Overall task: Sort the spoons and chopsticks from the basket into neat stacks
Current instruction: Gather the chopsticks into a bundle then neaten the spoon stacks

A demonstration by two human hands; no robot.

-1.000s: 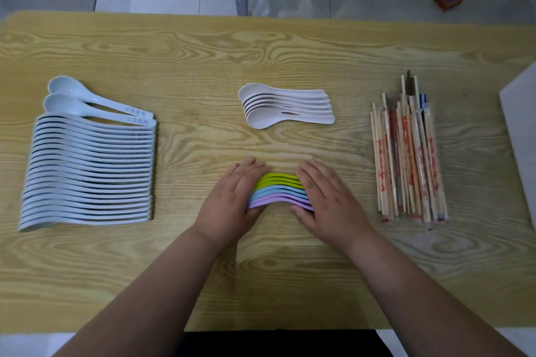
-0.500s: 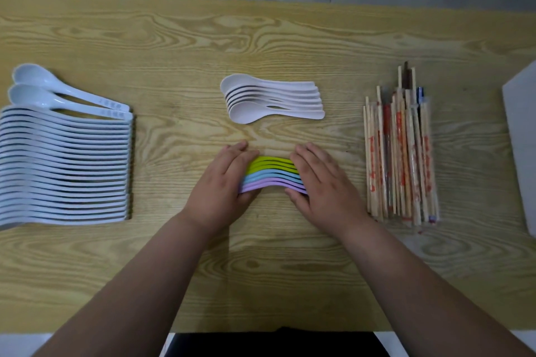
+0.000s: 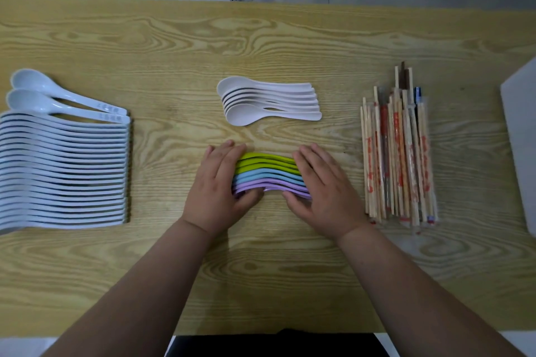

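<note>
On wooden table [image 3: 290, 46]: white spoon row [image 3: 66, 171] far left, chopsticks pile [image 3: 397, 159] right, small white spoon stack [image 3: 269, 101] centre, coloured spoon stack [image 3: 268, 175] just nearer, pressed endwise between left hand [image 3: 217, 191] and right hand [image 3: 322, 191], fingers straight, thumbs possibly tucked under.

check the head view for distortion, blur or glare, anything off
Head view: wide-angle distortion slightly bows the wooden table's far edge; the row of white plastic spoons is cropped at the left margin; light dim and even, soft shadows under the forearms; the green, blue and purple spoon stack looks sharp; handle print too small to read.
</note>
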